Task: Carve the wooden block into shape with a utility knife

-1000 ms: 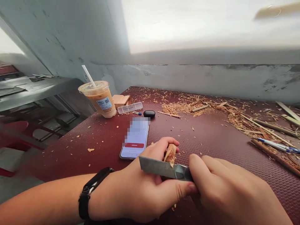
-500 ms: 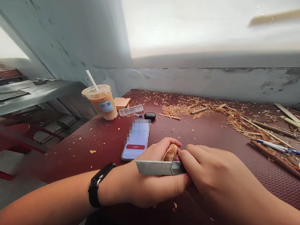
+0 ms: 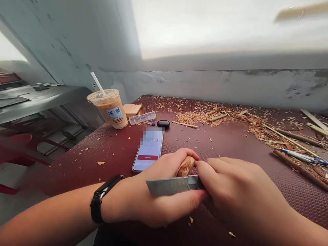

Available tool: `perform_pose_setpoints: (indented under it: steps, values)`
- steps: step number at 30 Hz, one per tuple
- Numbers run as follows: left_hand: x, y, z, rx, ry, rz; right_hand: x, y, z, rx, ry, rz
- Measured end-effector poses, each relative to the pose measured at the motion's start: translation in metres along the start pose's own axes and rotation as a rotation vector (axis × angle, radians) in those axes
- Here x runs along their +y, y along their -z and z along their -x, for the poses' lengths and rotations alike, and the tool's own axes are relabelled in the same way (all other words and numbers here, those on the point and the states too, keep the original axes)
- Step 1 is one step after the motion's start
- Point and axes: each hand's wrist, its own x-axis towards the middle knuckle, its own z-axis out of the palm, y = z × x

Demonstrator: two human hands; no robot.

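Note:
My left hand (image 3: pixel 159 191), with a black band on its wrist, is closed around a small piece of wood (image 3: pixel 185 166) whose tip sticks out above the fingers. My right hand (image 3: pixel 233 191) grips the handle of a knife with a flat steel blade (image 3: pixel 169 185). The blade lies across the left hand's fingers, its edge against the wood, and the left thumb presses on the blade's back near the handle. Both hands hover just above the dark red table (image 3: pixel 225 143).
A phone (image 3: pixel 148 150) with a lit screen lies just beyond my left hand. Farther back stand an iced coffee cup (image 3: pixel 110 107) with a straw, wooden blocks (image 3: pixel 132 109), a clear plastic case (image 3: pixel 142 117) and a black earbud case (image 3: pixel 163 124). Wood shavings, sticks and a pen (image 3: pixel 299 155) lie at the right.
The blade has slid up along the wood, from below its tip to close under it. My right hand has drawn nearer to the left. A few chips lie under the hands.

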Motion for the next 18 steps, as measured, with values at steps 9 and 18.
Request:
perform_pose_setpoints:
  steps: [9, 18]
  values:
    - [-0.003, -0.010, 0.002, 0.151, 0.057, 0.148, -0.014, -0.012, 0.005, 0.129, -0.093, 0.121]
    - [-0.002, 0.004, -0.002, 0.063, -0.001, -0.035, -0.003, 0.002, -0.006, -0.034, -0.018, 0.148]
